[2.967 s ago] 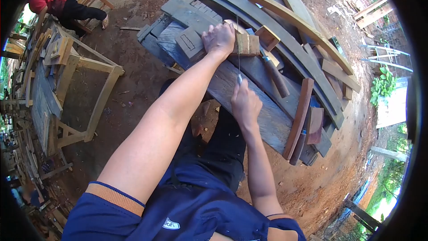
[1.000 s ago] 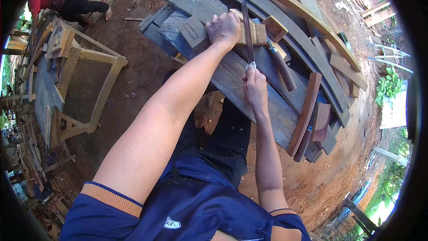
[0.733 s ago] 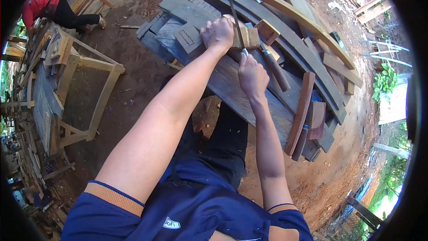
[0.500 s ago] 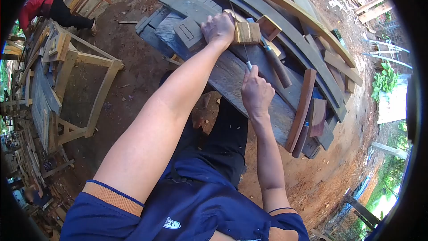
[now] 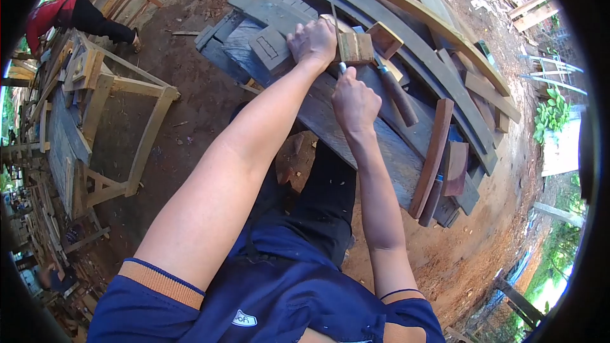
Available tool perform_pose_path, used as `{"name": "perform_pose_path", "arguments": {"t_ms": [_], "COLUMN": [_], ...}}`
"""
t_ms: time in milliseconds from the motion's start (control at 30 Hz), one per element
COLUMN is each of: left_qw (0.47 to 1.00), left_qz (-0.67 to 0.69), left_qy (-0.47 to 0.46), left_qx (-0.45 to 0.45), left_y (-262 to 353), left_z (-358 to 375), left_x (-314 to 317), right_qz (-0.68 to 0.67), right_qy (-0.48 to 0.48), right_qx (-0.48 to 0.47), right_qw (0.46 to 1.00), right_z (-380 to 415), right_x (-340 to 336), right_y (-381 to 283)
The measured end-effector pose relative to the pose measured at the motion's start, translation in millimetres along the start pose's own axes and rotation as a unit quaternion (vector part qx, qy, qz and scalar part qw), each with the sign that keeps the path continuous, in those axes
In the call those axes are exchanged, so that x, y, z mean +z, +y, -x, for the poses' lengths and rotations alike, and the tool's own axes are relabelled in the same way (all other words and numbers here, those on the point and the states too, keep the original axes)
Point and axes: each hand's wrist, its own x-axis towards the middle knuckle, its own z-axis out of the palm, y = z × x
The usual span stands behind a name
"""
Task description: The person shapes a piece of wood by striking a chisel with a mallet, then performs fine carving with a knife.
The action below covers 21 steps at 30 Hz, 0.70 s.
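Observation:
My left hand (image 5: 312,42) is closed on a small light-brown wooden block (image 5: 357,49), keeping it on the workbench (image 5: 324,111). Wrapped round a handle, my right hand (image 5: 356,103) grips a thin file (image 5: 333,7). Its long narrow blade runs past the left side of the block, close by my left knuckles, and its tip points away from me. To the left of my left hand lies a flat wood piece with a slot outline (image 5: 271,48). A dark-handled tool (image 5: 398,96) rests to the right of my right hand.
An open wooden box-like piece (image 5: 385,39) sits behind the block. Long curved boards (image 5: 438,16) are stacked across the bench's far side, with reddish curved pieces (image 5: 432,155) at right. A wooden trestle (image 5: 149,140) stands left; a person in red (image 5: 54,16) is beyond it.
My right hand has pushed the file forward and slightly left, so its handle is now right at the block. The left hand and the block have stayed in place.

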Motion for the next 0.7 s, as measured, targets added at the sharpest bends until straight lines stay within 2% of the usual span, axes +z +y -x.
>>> {"name": "perform_pose_path", "arguments": {"t_ms": [233,333,367,433,533,600,700], "left_qw": [1.0,1.0,1.0,1.0,1.0,1.0,1.0], "left_qz": [0.009,0.004,0.005,0.011,0.0,0.0,0.0], "left_qy": [-0.014,-0.004,-0.005,-0.008,-0.019,-0.018,-0.007], "left_qx": [0.003,0.009,0.012,0.006,0.0,0.0,0.008], "left_y": [-1,-3,-3,-1,0,2,-2], "left_z": [0,-1,-1,0,0,-1,-1], "left_x": [-1,1,1,0,-2,0,1], "right_qz": [0.037,0.045,0.046,0.028,0.01,0.013,0.014], "right_qy": [-0.065,-0.084,-0.083,-0.012,-0.005,-0.002,-0.047], "right_qx": [0.017,0.006,0.008,-0.007,0.009,0.013,0.023], "right_qw": [0.997,0.995,0.995,1.0,1.0,1.0,0.999], "right_z": [53,52,45,18,-5,6,46], "right_x": [-19,-19,-16,-4,1,-3,-13], "right_y": [8,7,7,5,-3,2,7]}}
